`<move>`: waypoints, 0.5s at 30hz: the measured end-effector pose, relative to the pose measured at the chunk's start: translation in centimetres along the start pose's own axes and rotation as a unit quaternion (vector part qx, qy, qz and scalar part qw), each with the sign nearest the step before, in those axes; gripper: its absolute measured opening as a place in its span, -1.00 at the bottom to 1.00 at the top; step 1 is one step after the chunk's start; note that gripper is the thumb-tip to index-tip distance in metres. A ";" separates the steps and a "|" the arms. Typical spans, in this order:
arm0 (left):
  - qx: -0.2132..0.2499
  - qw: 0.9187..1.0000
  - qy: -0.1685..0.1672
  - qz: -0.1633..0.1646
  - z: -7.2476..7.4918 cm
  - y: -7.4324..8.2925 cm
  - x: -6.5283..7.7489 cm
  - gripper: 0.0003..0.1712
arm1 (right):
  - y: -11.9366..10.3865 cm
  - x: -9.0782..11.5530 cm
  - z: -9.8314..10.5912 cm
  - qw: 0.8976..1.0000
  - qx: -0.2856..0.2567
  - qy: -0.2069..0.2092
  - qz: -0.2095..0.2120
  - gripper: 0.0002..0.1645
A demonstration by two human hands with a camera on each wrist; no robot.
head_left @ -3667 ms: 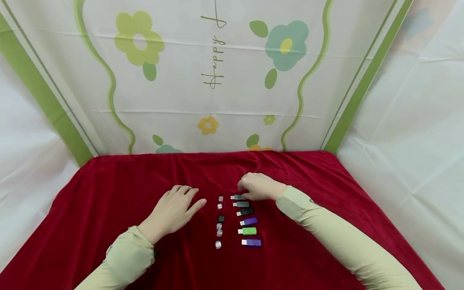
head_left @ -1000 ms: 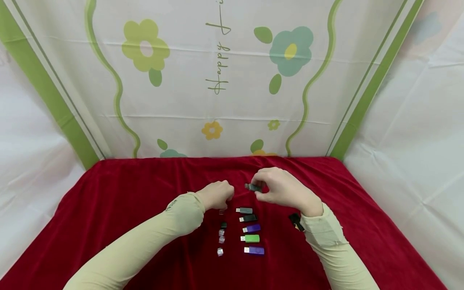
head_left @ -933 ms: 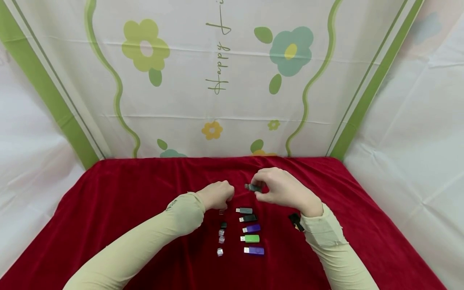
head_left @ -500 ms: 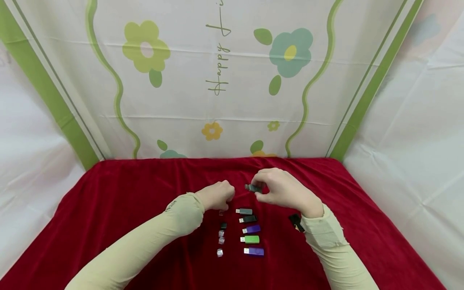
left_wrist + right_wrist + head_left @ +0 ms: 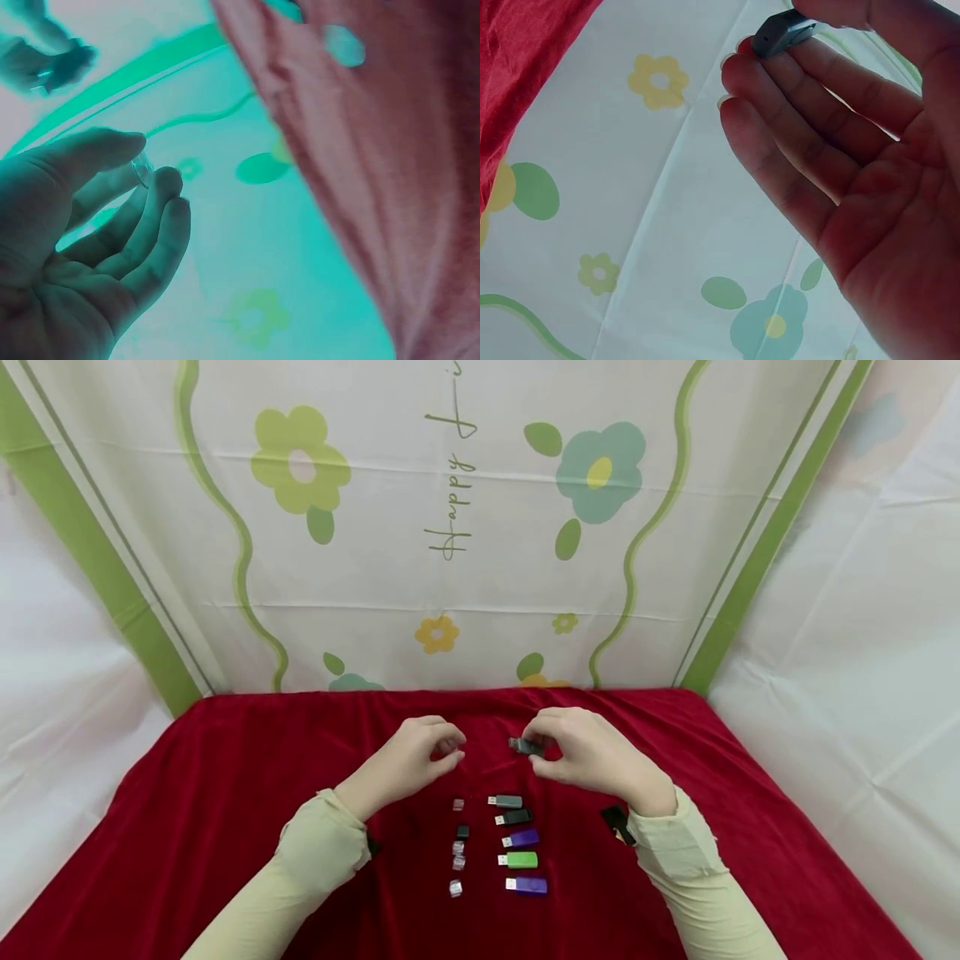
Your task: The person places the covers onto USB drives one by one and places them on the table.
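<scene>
My left hand [image 5: 408,756] is raised above the far end of the cap column. In the left wrist view its thumb and fingertips pinch a small clear cap [image 5: 142,169]. Opposite, my right hand [image 5: 588,756] holds a grey USB stick [image 5: 529,747] between thumb and fingers, its plug toward the left hand. The right wrist view shows the stick's rear end [image 5: 781,34] at the fingertips. Cap and stick are apart. Below, on the red cloth, lie a grey USB stick [image 5: 508,802], a black one [image 5: 517,817], a green one [image 5: 522,860] and two purple ones.
Left of the sticks runs a column of loose caps: several clear ones, such as the nearest cap [image 5: 455,888], and a black cap [image 5: 462,832]. Red velvet cloth [image 5: 247,777] covers the table. A flowered white curtain [image 5: 480,568] hangs behind it.
My right hand has picked up the farthest grey USB stick and raised it. My left hand reached to the cap column, took a clear cap and has just lifted it up and back left.
</scene>
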State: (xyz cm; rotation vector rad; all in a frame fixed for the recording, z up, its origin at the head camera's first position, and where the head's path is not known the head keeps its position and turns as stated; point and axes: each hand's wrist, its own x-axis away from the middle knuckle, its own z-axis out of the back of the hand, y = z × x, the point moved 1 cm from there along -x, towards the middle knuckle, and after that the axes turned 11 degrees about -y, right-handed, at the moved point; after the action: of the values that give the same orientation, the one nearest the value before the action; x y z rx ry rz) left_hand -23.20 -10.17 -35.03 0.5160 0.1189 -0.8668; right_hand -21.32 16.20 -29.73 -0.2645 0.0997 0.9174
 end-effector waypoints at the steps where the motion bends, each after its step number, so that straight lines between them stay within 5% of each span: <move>1: 0.005 1.000 0.020 -0.005 0.3 0.5 0.3 -0.82 | -0.1 0.1 0.0 1.000 0.004 0.006 0.002 -0.82; 7: 0.003 0.993 0.108 -0.049 1.8 3.3 1.6 -0.75 | -0.2 0.3 0.0 0.998 0.019 0.042 0.033 -0.80; 15: -0.023 0.987 0.132 -0.087 3.3 5.6 2.2 -0.71 | -0.5 0.3 0.4 0.994 0.020 0.083 0.070 -0.79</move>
State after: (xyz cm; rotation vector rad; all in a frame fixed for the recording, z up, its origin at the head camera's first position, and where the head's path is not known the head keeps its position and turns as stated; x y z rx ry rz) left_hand -17.92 -10.27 -30.64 0.5822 0.4311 -0.9593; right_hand -20.76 16.24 -29.27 -0.2986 0.2936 1.0306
